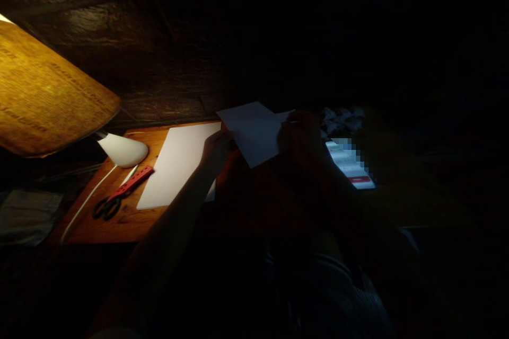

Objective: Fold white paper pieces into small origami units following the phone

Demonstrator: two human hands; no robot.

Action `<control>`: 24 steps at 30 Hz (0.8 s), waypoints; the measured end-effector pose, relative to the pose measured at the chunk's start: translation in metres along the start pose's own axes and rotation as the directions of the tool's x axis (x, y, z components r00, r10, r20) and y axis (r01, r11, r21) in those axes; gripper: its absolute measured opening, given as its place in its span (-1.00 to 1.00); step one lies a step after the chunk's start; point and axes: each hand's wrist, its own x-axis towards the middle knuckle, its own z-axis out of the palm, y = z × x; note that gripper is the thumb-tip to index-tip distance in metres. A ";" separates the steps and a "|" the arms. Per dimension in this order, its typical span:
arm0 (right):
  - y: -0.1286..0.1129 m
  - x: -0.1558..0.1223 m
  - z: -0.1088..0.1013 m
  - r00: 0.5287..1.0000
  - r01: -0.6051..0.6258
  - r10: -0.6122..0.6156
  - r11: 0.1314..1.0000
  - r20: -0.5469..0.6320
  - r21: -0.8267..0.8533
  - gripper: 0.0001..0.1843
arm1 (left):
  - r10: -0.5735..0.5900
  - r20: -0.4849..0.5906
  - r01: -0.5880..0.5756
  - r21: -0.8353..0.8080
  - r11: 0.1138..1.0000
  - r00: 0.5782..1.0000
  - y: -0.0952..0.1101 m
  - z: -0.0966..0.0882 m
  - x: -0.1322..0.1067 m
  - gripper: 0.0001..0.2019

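Observation:
In a dark room, a white sheet of paper (254, 130) is held a little above a wooden table (127, 222). My left hand (217, 151) pinches the sheet's left edge, fingers closed on it. In deep shadow, my right hand (300, 135) grips the sheet's right side. A second white sheet (178, 164) lies flat on the table to the left, under my left forearm.
A white lamp base (123, 149) with a cord stands at the table's left, under an amber lampshade (43, 95). Scissors (107, 205) and a red ruler (133, 183) lie beside it. A lit phone screen (350, 164) and crumpled paper (342, 117) are at the right.

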 end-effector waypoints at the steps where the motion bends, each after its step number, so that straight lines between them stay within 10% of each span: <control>1: -0.005 -0.003 -0.001 0.997 -0.058 0.060 0.998 -0.046 0.039 -0.66 | 0.013 -0.007 -0.013 -0.007 1.000 1.000 0.001 0.001 0.000 -0.87; 9: -0.039 -0.023 0.005 0.955 0.098 -0.129 0.987 0.265 0.125 -0.57 | 0.002 0.038 -0.002 0.014 1.000 0.999 0.000 0.001 -0.003 -0.79; 16: -0.049 -0.035 0.007 0.887 -0.044 -0.199 0.862 0.417 0.505 -0.22 | -0.021 0.183 0.020 0.004 1.000 0.983 -0.004 -0.003 -0.006 -0.68; 24: -0.051 -0.029 -0.007 0.840 -0.092 -0.233 0.830 0.491 0.551 0.02 | -0.012 0.251 -0.035 0.179 0.983 0.968 -0.010 0.003 -0.011 -0.58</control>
